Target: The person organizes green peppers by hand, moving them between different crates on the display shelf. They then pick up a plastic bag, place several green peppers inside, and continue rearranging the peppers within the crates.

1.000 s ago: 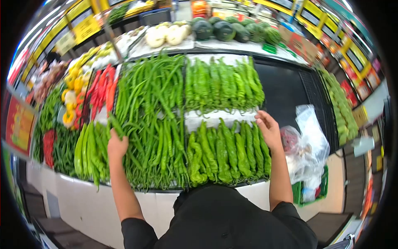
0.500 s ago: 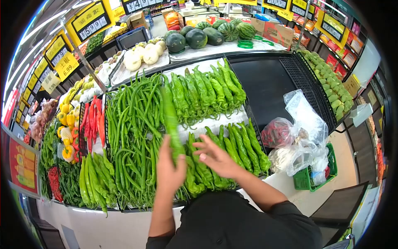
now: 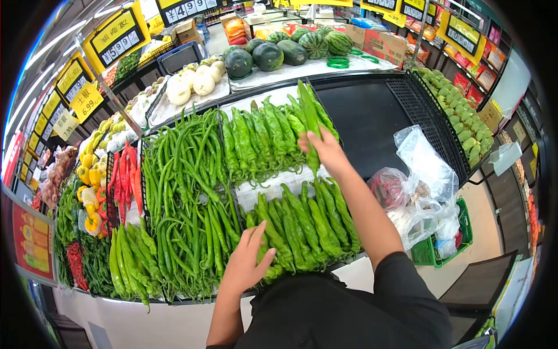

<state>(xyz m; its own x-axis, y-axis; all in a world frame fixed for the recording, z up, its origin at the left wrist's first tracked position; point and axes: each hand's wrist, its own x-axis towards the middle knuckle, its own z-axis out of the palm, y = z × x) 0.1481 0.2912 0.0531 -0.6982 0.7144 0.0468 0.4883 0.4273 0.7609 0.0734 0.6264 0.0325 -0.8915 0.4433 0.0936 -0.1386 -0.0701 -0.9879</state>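
A long green pepper (image 3: 308,109) has crossed rightward since half a second ago. The left hand (image 3: 245,264), empty, fingers spread, hangs by the front row of peppers (image 3: 324,224); the right hand (image 3: 327,153) grips the long pepper above the back row (image 3: 268,135), seemingly angled to match its neighbours.

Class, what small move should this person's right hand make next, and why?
The right hand should probably lower its long green pepper onto the upper pepper row and release it: the pepper is held over that row's right end, pointing roughly the same way as the peppers there.
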